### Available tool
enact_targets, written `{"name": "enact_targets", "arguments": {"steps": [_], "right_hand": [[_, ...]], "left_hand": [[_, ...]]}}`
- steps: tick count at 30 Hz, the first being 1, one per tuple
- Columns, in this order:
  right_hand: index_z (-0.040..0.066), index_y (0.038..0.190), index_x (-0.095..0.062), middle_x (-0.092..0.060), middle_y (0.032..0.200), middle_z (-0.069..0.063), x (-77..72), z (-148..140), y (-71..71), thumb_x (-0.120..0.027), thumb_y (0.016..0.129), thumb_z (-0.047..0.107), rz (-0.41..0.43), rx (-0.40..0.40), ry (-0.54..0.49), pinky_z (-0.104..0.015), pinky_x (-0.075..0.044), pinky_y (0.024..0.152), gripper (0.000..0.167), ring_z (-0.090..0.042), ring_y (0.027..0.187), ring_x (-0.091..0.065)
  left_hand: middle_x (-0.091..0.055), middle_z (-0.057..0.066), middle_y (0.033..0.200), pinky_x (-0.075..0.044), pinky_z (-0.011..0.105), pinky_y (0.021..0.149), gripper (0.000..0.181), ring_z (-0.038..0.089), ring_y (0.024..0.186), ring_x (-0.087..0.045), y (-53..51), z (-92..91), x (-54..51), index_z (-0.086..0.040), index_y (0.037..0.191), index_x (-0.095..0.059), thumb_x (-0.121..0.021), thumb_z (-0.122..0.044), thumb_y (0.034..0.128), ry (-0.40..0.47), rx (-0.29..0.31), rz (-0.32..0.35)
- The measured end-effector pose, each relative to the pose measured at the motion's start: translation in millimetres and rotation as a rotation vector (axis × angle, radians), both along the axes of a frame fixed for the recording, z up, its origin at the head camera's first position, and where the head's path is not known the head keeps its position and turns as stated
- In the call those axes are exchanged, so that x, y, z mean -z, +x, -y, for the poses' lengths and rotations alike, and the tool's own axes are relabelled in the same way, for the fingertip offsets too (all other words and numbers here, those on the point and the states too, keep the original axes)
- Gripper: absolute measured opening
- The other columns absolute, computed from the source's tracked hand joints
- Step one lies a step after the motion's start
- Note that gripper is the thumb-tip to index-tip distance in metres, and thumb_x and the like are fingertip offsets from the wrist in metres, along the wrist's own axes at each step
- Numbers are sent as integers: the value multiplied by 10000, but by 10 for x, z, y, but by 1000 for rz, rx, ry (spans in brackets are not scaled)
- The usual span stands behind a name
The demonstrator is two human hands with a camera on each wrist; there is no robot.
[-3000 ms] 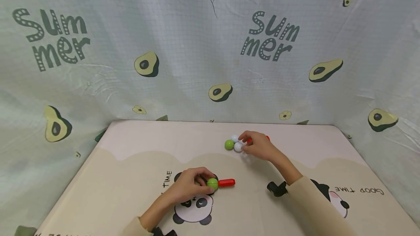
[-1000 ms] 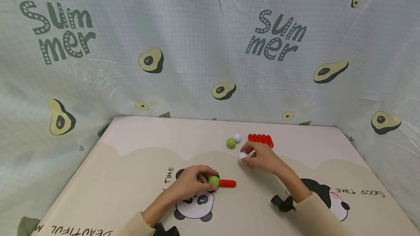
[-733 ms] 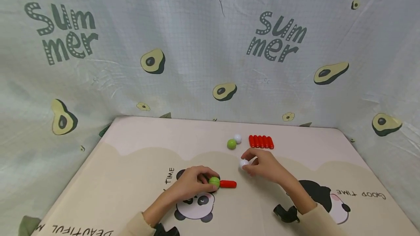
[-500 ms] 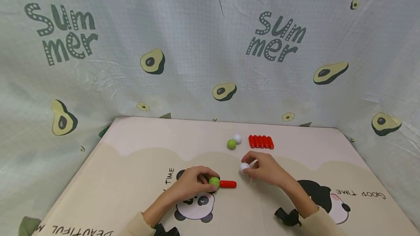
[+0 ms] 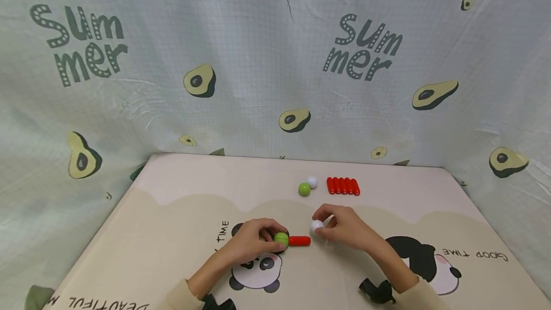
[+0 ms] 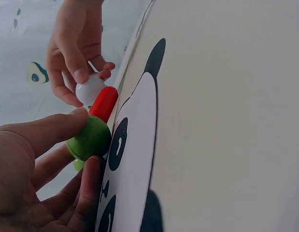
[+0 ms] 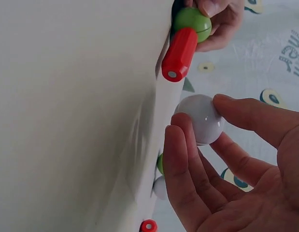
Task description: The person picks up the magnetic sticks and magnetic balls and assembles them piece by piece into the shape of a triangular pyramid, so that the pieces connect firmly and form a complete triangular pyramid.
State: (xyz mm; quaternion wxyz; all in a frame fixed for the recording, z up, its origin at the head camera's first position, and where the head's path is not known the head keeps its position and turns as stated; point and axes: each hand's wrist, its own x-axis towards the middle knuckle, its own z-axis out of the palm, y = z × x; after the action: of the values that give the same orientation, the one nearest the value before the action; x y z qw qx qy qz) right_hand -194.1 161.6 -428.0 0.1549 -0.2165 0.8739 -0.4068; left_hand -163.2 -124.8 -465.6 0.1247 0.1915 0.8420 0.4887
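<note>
My left hand [image 5: 254, 243] pinches a green ball [image 6: 90, 139] low over the panda print. A red rod [image 5: 299, 241] sticks out from that ball to the right, and a pale grey disc shows in its free end in the right wrist view. My right hand [image 5: 344, 224] holds a white ball [image 7: 201, 118] between thumb and fingers. This ball stands just past the rod's free end; in the right wrist view a gap lies between them. Whether they touch in the left wrist view, I cannot tell.
Farther back on the table [image 5: 193, 171] sit another green ball [image 5: 304, 189] and another white ball [image 5: 312, 182], side by side. Several red rods [image 5: 343, 186] lie in a row to their right. A printed cloth [image 5: 241, 61] hangs behind the table's back edge.
My right hand has taken a white ball from the group at the back and brought it toward me, near the rod's end. My left hand keeps its hold with hardly any movement.
</note>
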Motion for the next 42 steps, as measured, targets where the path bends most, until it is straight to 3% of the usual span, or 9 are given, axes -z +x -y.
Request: {"name": "enact_targets", "arguments": {"steps": [42], "right_hand": [[61, 1173, -670, -701, 1084, -96, 111, 50, 3, -749, 932, 178, 41, -61, -57, -267, -590, 659, 280, -178, 793, -683]], "left_hand": [[-707, -58, 953, -485, 225, 729, 267, 107, 822, -625, -30, -3, 32, -214, 1138, -778, -800, -316, 892, -8, 3, -9]]}}
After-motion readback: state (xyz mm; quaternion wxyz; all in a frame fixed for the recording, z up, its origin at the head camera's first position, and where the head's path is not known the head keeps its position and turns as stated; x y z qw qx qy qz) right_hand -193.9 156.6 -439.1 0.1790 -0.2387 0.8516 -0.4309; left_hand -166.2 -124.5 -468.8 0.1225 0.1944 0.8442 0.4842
